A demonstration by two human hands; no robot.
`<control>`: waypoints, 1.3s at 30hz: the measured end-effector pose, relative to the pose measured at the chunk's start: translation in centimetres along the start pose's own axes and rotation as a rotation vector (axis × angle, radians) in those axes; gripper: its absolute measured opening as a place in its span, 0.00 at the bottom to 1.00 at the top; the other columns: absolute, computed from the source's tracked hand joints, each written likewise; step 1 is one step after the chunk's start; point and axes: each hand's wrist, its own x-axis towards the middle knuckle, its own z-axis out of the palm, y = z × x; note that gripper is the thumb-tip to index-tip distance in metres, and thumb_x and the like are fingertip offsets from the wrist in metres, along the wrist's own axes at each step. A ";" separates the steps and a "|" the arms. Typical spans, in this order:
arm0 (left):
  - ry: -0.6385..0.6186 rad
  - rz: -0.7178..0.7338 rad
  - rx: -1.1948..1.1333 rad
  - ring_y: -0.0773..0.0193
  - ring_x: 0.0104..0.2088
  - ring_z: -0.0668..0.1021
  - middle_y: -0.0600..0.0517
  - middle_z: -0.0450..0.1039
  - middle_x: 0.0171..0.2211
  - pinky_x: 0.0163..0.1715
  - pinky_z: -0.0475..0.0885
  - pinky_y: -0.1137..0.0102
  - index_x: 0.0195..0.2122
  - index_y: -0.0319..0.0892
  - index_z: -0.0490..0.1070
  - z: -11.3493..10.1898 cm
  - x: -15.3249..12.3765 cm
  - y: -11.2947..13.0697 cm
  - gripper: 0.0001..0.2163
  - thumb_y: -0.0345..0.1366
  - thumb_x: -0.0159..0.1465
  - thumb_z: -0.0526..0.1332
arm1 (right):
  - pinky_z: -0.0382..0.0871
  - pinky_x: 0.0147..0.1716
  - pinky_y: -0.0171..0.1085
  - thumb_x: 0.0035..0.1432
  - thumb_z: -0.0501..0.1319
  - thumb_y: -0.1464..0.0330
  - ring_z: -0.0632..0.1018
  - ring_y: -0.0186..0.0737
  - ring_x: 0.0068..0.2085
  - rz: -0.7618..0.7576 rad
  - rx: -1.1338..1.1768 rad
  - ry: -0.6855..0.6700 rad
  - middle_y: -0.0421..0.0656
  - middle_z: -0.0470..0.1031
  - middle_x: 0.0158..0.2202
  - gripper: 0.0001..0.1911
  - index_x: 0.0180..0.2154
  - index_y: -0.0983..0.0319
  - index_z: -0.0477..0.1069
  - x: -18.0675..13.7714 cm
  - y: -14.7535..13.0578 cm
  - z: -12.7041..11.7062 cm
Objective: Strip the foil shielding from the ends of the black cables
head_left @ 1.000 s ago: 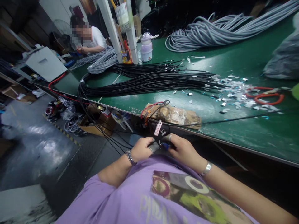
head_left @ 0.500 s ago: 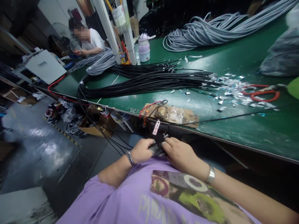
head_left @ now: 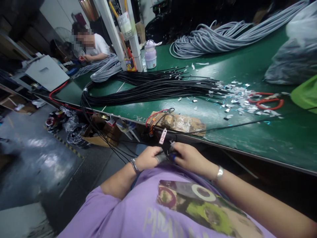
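Observation:
My left hand and my right hand meet close to my chest, below the edge of the green table. Both are closed, pinching the end of a thin black cable that runs off to the right across the table. A small blue-handled tool shows between the fingers, and my left thumb wears a grey finger cover. A pink-and-white tag hangs just above my hands. A long bundle of black cables lies across the table beyond.
A taped brown block with red and black wires sits at the table edge. Foil scraps and red-handled scissors lie to the right. Grey cable coils, a lilac jar, white posts, a bagged heap and a seated person are farther off.
My hands stayed together at the cable end; the right hand's fingers shifted over the left and back. The view drifted slightly, so the table things sit a little more to the left.

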 end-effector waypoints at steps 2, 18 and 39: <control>0.071 0.005 0.103 0.71 0.24 0.65 0.56 0.65 0.21 0.26 0.59 0.75 0.24 0.38 0.67 0.4 0.0 0.1 0.15 0.47 0.55 0.62 | 0.65 0.34 0.41 0.44 0.57 0.70 0.69 0.41 0.31 -0.029 -0.234 0.075 0.44 0.67 0.27 0.06 0.23 0.59 0.57 0.0 -0.2 -0.3; -0.033 -0.118 -0.308 0.78 0.14 0.56 0.61 0.57 0.13 0.15 0.51 0.77 0.24 0.38 0.65 -0.7 -1.5 0.2 0.22 0.54 0.49 0.66 | 0.63 0.21 0.33 0.48 0.62 0.53 0.65 0.33 0.21 0.172 0.309 0.175 0.37 0.66 0.18 0.18 0.20 0.60 0.65 -1.7 0.8 -2.3; 0.090 0.004 -0.259 0.76 0.17 0.59 0.59 0.59 0.15 0.18 0.55 0.78 0.25 0.36 0.68 1.0 -1.1 1.3 0.20 0.51 0.51 0.66 | 0.47 0.14 0.30 0.44 0.63 0.42 0.55 0.27 0.17 0.339 0.775 0.120 0.32 0.55 0.14 0.29 0.27 0.63 0.71 -1.3 -0.5 0.1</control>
